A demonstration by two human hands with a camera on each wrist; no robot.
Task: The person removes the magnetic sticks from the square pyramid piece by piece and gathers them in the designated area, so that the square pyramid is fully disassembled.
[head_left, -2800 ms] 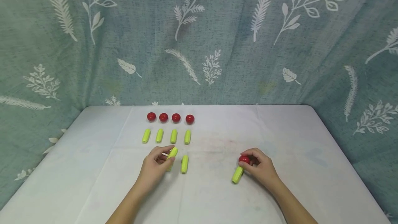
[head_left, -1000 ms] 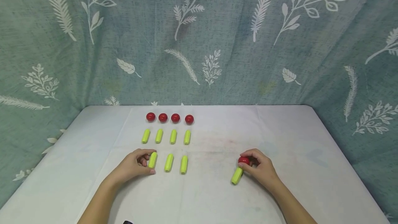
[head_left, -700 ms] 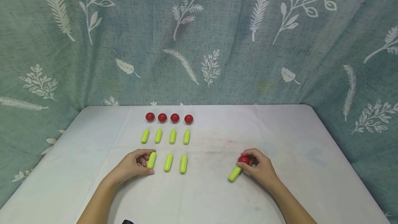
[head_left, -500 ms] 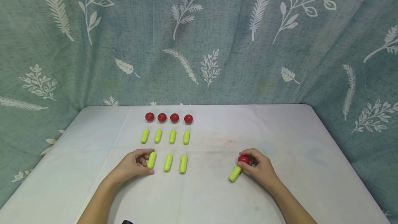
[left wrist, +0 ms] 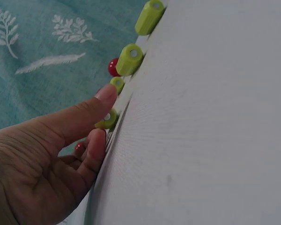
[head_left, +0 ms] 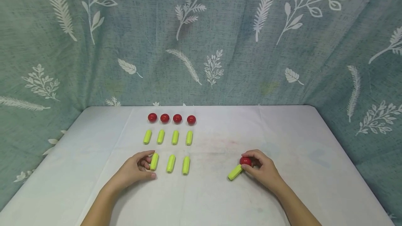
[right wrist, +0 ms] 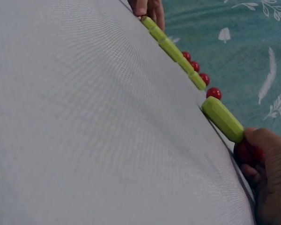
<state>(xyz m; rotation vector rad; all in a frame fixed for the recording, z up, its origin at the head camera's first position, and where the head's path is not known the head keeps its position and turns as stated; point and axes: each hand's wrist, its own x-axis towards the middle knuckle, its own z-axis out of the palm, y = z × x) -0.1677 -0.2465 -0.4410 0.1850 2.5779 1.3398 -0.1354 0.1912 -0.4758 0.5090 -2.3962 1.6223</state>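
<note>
My left hand (head_left: 133, 170) is at the left end of the front row, its fingers and thumb spread around a yellow-green rod (head_left: 154, 162). In the head view the thumb stands clear of that rod, which lies on the table. My right hand (head_left: 263, 168) pinches a red ball (head_left: 245, 161) between thumb and fingers. Against this ball sits one end of another yellow-green rod (head_left: 235, 172), pointing toward the front left. In the right wrist view the rod (right wrist: 222, 119) touches the ball (right wrist: 248, 153) beside the thumb; fingers partly cover the ball.
Two more rods, a middle one (head_left: 171, 163) and a right one (head_left: 186, 165), complete the front row. Behind them lies a row of several rods (head_left: 175, 137), then several red balls (head_left: 177, 118). A leaf-patterned curtain (head_left: 201, 44) surrounds the white table (head_left: 314, 156).
My left hand has moved left, and a third rod now lies in the front row; its thumb has since come away. The rod at my right hand's ball has swung leftward.
</note>
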